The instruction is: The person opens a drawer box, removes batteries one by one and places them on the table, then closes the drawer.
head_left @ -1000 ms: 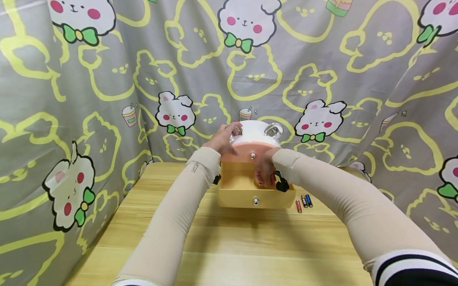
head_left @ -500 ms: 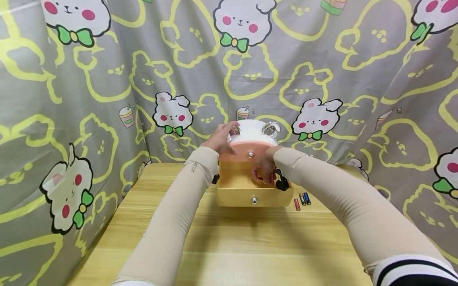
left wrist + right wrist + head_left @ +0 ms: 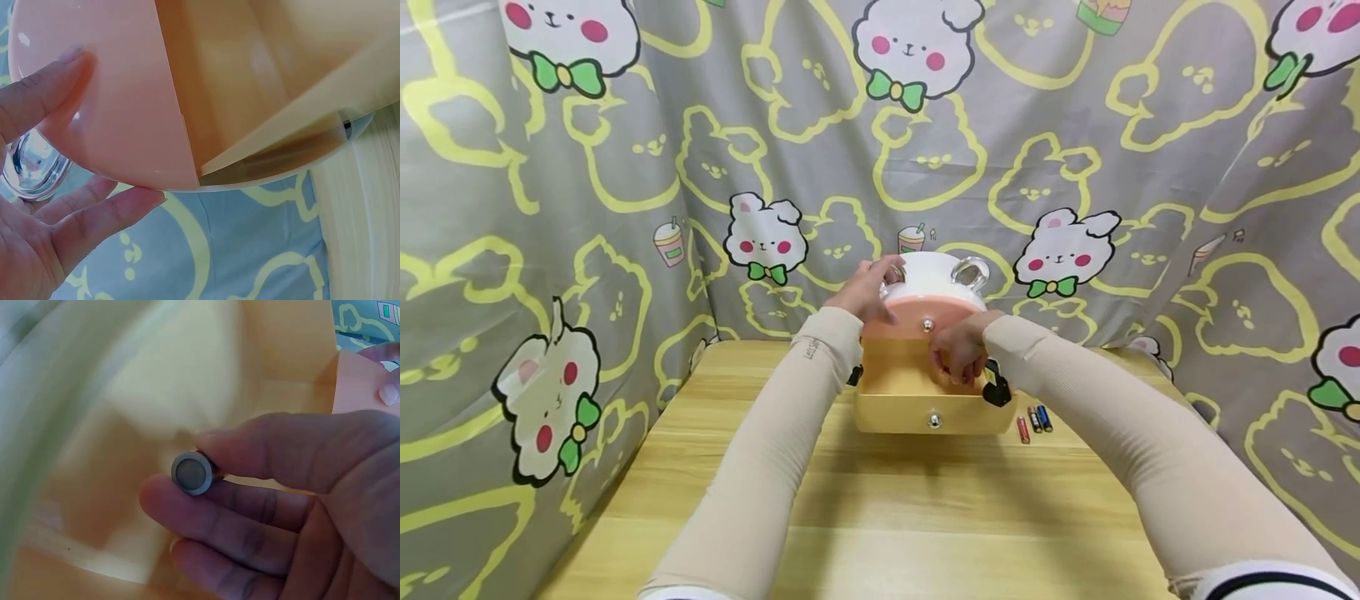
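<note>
A small rounded cabinet (image 3: 934, 275) has a white top, clear ear-like loops and a pink upper drawer front (image 3: 907, 310). Its yellow lower drawer (image 3: 895, 414) is pulled out. My left hand (image 3: 863, 292) steadies the cabinet's left side; in the left wrist view the thumb (image 3: 44, 87) lies on the pink front and the fingers (image 3: 106, 219) reach round the edge. Inside the yellow drawer, my right hand (image 3: 961, 348) pinches a battery (image 3: 192, 474) between thumb and fingers, its round flat end showing in the right wrist view. In the head view that battery is hidden.
Several batteries lie on the wooden table (image 3: 910, 517) just right of the drawer: a red one (image 3: 1023, 430), with a dark one (image 3: 1034, 419) and a blue one (image 3: 1044, 418) beside it. A patterned grey curtain (image 3: 820, 167) hangs behind and along both sides.
My right hand has shifted slightly to the right and up inside the drawer. My left hand keeps its hold on the cabinet, and the batteries on the table lie as before.
</note>
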The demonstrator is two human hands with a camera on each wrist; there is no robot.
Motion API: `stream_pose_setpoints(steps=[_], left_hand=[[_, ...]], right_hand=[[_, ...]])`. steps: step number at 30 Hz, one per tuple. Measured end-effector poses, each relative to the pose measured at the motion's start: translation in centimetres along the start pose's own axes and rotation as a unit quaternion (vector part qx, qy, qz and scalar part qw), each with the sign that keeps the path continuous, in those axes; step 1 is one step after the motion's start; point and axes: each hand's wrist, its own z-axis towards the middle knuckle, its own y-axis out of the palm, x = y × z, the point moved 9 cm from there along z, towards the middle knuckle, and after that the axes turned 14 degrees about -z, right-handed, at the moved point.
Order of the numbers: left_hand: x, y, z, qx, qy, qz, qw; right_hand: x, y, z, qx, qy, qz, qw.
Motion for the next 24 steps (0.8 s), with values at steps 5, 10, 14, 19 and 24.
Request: stream_pose_setpoints(steps=[5, 10, 14, 19, 24], left_hand=[[0.21, 0.06, 0.04, -0.003, 0.006, 0.007, 1.0000], [0.30, -0.02, -0.10, 0.001, 0.003, 0.008, 1.0000], [0.30, -0.03, -0.09, 0.003, 0.005, 0.012, 0.9999], [0.16, -0.02, -0.15, 0.002, -0.002, 0.005, 1.0000], [0.09, 0.06, 0.03, 0.002, -0.009, 0.012, 0.9999]], right_hand=[[0.17, -0.06, 0.14, 0.020, -0.012, 0.008, 1.000], [-0.09, -0.20, 0.17, 0.042, -0.040, -0.017, 0.998], [-0.38, -0.37, 0.02, 0.056, -0.065, -0.036, 0.996], [-0.46, -0.64, -0.30, 0.073, -0.086, -0.046, 0.993], [0.13, -0.77, -0.71, 0.087, -0.076, -0.034, 0.993]])
